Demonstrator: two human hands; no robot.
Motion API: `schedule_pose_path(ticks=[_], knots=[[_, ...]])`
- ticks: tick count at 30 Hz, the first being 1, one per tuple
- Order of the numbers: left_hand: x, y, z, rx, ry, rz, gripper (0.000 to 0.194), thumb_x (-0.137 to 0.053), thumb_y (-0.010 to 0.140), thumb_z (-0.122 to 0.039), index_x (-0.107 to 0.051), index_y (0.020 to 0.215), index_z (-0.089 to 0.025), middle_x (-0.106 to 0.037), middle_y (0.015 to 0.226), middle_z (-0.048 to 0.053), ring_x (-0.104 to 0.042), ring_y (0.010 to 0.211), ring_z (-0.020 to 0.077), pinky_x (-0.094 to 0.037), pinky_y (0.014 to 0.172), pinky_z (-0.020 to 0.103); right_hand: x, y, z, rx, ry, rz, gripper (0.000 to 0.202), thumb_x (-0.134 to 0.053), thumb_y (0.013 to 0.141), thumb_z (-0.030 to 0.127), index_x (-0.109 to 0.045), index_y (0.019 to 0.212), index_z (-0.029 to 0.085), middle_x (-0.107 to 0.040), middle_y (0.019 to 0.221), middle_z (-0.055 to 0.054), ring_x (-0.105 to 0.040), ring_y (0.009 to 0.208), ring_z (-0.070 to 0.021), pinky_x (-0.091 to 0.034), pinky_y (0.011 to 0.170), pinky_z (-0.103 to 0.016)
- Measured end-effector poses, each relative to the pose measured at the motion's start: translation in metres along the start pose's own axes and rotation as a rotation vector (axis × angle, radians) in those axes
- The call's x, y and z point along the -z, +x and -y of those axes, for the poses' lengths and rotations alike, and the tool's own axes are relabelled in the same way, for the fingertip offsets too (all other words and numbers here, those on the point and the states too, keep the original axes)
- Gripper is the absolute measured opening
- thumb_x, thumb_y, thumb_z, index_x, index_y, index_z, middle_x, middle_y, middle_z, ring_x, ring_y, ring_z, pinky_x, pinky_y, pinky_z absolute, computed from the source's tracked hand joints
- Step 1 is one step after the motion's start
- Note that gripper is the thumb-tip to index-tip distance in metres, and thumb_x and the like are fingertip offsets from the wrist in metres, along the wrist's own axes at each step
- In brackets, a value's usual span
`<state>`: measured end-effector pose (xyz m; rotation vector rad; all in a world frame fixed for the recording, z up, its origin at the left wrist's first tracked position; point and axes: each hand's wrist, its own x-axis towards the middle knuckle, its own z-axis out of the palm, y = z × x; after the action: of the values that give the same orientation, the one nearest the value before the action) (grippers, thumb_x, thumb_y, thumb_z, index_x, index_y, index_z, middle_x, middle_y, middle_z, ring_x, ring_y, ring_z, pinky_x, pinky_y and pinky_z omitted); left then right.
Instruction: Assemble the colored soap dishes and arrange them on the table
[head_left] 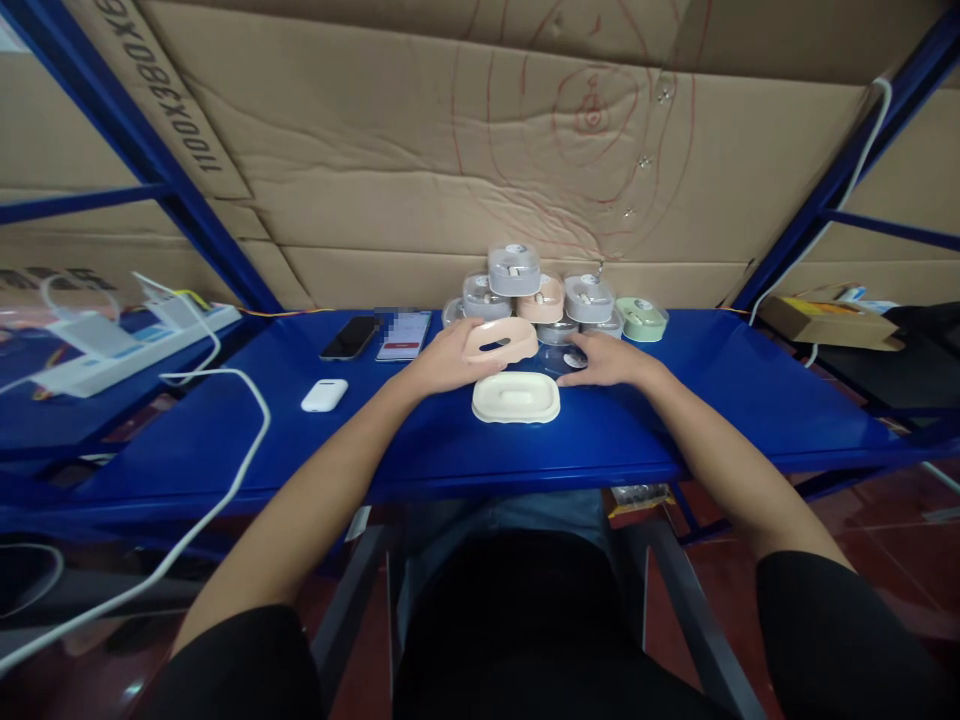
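Note:
My left hand [452,358] grips a peach-coloured oval plastic shell [517,330] with an oval opening in it, held tilted above the table. Below it, a cream oval plastic base [516,398] with a raised middle lies on the blue table. A clear plastic lid [553,360] with a round white sticker is at the fingers of my right hand [607,360], which are curled at its right side. Just behind both hands are several stacked boxes with clear lids, among them a grey box [514,272], a peach box [541,298] and a green box [643,320].
On the left of the blue table [420,450] lie a dark phone [349,338], a phone with a lit screen [405,338] and a white earbud case [325,395]. A white power strip [142,350] and a white cable [255,440] are farther left. Cardboard [360,160] stands behind.

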<state>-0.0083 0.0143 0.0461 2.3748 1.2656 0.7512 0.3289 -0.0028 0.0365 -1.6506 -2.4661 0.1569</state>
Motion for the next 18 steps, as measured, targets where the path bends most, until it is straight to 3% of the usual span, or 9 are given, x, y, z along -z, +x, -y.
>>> schedule_pose_path(ticks=[4, 8, 13, 15, 18], knots=[[0.0, -0.001, -0.003, -0.019, -0.019, -0.022, 0.069, -0.086, 0.083, -0.054, -0.069, 0.14, -0.019, -0.076, 0.143, 0.017, -0.073, 0.132, 0.0447, -0.062, 0.114, 0.061, 0.002, -0.001, 0.005, -0.027, -0.028, 0.01, 0.081, -0.09, 0.085, 0.068, -0.073, 0.146, 0.018, -0.08, 0.132, -0.022, -0.077, 0.12, -0.0446, -0.063, 0.099, -0.057], [-0.003, 0.002, 0.002, -0.052, -0.057, -0.049, 0.065, -0.085, 0.085, -0.055, -0.07, 0.138, -0.02, -0.076, 0.14, 0.017, -0.074, 0.131, 0.0447, -0.062, 0.113, 0.061, 0.017, -0.009, 0.008, -0.044, 0.026, -0.034, 0.081, -0.086, 0.086, 0.069, -0.074, 0.146, 0.016, -0.082, 0.127, -0.021, -0.079, 0.111, -0.043, -0.063, 0.095, -0.056], [-0.01, 0.005, 0.015, -0.086, -0.103, -0.193, 0.076, -0.084, 0.088, -0.058, -0.06, 0.148, -0.017, -0.07, 0.151, 0.022, -0.068, 0.143, 0.0453, -0.054, 0.123, 0.065, 0.021, -0.015, 0.022, 0.226, 0.2, -0.189, 0.073, -0.082, 0.09, 0.065, -0.074, 0.148, 0.021, -0.082, 0.131, -0.015, -0.078, 0.113, -0.037, -0.063, 0.101, -0.055], [-0.011, 0.005, 0.018, -0.112, -0.13, -0.239, 0.079, -0.085, 0.087, -0.059, -0.058, 0.15, -0.019, -0.068, 0.155, 0.022, -0.067, 0.145, 0.0445, -0.053, 0.125, 0.066, 0.017, -0.015, 0.03, 0.317, 0.224, -0.196, 0.07, -0.083, 0.09, 0.061, -0.074, 0.148, 0.023, -0.081, 0.137, -0.015, -0.077, 0.119, -0.0374, -0.061, 0.107, -0.057], [-0.014, 0.005, 0.021, -0.15, -0.177, -0.261, 0.079, -0.086, 0.086, -0.059, -0.058, 0.149, -0.021, -0.068, 0.156, 0.02, -0.067, 0.146, 0.0439, -0.053, 0.125, 0.066, 0.015, -0.015, 0.032, 0.341, 0.227, -0.16, 0.067, -0.083, 0.091, 0.06, -0.075, 0.146, 0.023, -0.081, 0.14, -0.016, -0.077, 0.123, -0.0382, -0.061, 0.109, -0.058]])
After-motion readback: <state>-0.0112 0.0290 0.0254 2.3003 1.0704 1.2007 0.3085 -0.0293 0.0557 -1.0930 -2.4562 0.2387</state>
